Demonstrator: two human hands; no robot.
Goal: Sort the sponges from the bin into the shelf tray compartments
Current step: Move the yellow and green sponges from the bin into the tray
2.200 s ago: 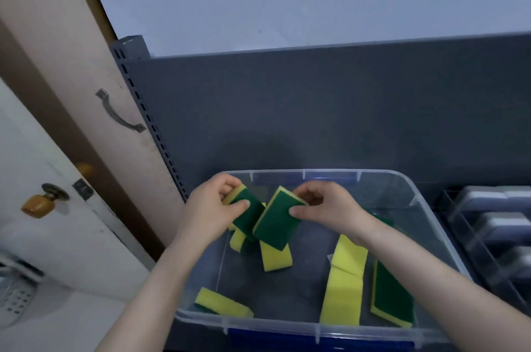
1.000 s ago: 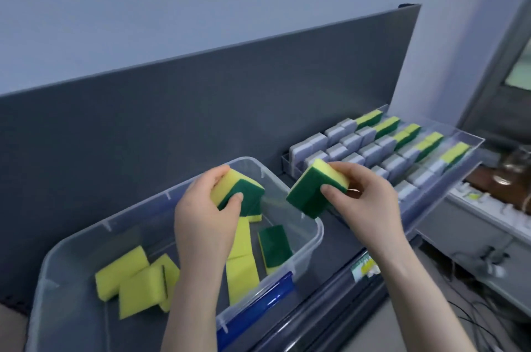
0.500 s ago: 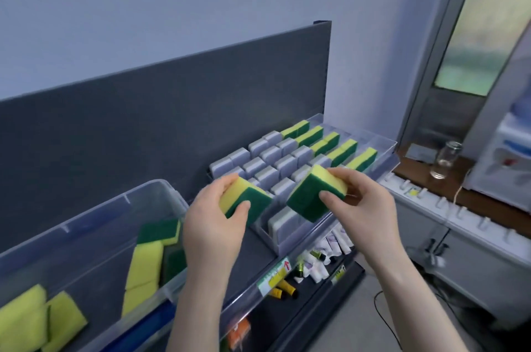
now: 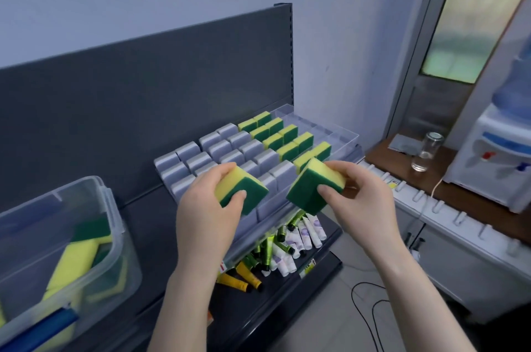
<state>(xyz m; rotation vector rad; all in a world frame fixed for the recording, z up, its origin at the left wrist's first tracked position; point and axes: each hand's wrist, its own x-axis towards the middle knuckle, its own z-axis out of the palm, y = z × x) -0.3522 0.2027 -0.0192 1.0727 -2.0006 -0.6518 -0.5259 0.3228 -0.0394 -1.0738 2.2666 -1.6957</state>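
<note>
My left hand (image 4: 207, 210) grips a yellow-and-green sponge (image 4: 244, 190) above the front of the shelf tray (image 4: 342, 136). My right hand (image 4: 362, 202) holds a second yellow-and-green sponge (image 4: 311, 187) just to its right, green side toward me. The tray is clear plastic with grey dividers (image 4: 218, 150) in rows. Several sponges (image 4: 284, 136) stand in its right-hand compartments. The clear bin (image 4: 112, 208) sits at the left with more sponges (image 4: 74, 259) inside.
A dark grey shelf back panel (image 4: 143, 78) rises behind the tray. Tubes (image 4: 287, 242) lie on the lower shelf. At the right stand a wooden counter (image 4: 459, 196), a glass jar (image 4: 428, 150) and a water dispenser (image 4: 500, 150). Cables (image 4: 370, 305) trail on the floor.
My view has swung right, from the bin to the tray. Both hands lifted a sponge each out of the bin and carried them over the tray's front rows.
</note>
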